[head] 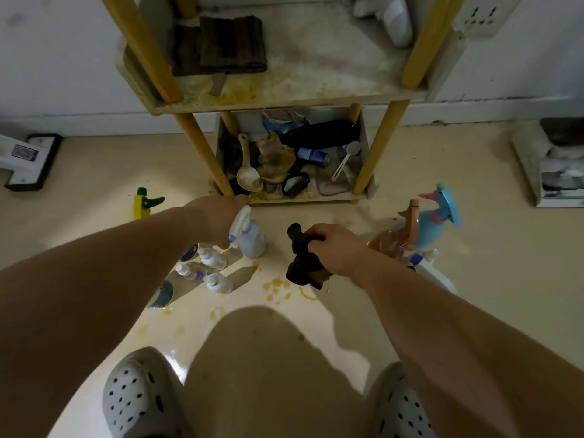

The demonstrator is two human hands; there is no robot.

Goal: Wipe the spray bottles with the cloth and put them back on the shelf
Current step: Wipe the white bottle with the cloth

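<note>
Fingers point(316, 235) of the right hand point(335, 251) bunch the cloth point(303, 263), ready to wipe. Left hand point(221, 216) reaches the white bottle point(252, 235) just beside it; its grip is hidden. More bottles point(433, 222) stand right; beyond waits the shelf point(284, 93).

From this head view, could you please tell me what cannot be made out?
- Left hand: its fingers sit behind the white spray bottle, so the grip is unclear.
- Bottle labels: too small and blurred.
- Clear bottle: partly behind the right forearm.
- Lower shelf: clutter overlaps in shadow.
</note>
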